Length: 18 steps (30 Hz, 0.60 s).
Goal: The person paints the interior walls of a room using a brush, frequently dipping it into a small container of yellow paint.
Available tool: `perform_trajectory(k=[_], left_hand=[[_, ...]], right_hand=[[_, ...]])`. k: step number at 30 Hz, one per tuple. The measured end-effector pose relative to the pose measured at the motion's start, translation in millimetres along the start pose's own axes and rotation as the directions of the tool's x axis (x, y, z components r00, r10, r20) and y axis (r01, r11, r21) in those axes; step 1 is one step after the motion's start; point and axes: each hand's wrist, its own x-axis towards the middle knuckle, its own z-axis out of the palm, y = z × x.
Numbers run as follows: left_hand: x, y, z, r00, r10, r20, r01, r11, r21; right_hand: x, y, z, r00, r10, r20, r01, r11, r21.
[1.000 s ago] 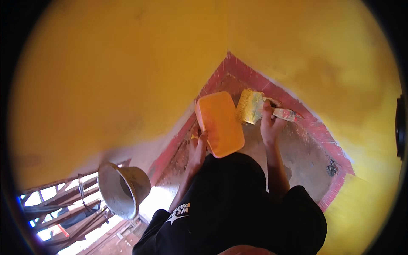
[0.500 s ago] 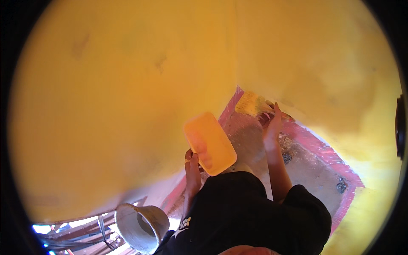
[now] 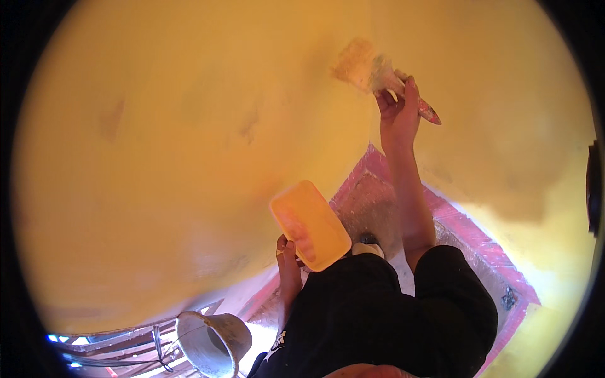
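Head view: the right hand (image 3: 398, 116) has its fingers closed around the handle of a wide paint brush (image 3: 386, 77), raised above the floor's far corner, with the bristles over the left wall (image 3: 157, 176) just beside the line where it meets the right wall (image 3: 491, 94); blur hides whether they touch. The left hand (image 3: 290, 261) grips an orange container (image 3: 312, 223) at its lower-left edge, the fingers gathered there, and the container is held tilted, well below the brush; how much paint it carries cannot be told. As for progress, yellow covers most of both walls, right up to the meeting line, so the broad coverage looks largely done. It seems uneven, though: a brownish smudge (image 3: 110, 120) and a grey mark (image 3: 250, 123) show on the left wall, the right wall has a darker zone next to a brighter one, and the left wall turns pale along its lower edge, so these parts appear less finished. A pink band (image 3: 472, 230) edges the floor (image 3: 372, 208), with no broad yellow coat over it. A grey bucket (image 3: 236, 334) sits near the lower edge of the left wall, out of both hands' grasp.
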Motion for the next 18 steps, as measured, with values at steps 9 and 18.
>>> perform_trajectory(k=[9,18], left_hand=[[3.3,-15.4,52.9,1.000,0.011,-0.024,-0.013,0.998,-0.066],[2.3,-30.1,84.2,0.997,0.007,-0.075,-0.010,0.999,-0.038]], right_hand=[[6.4,98.0,-110.1,0.963,0.181,-0.201,-0.228,0.943,-0.242],[-32.5,97.2,-162.5,0.936,0.213,-0.282,-0.337,0.777,-0.532]])
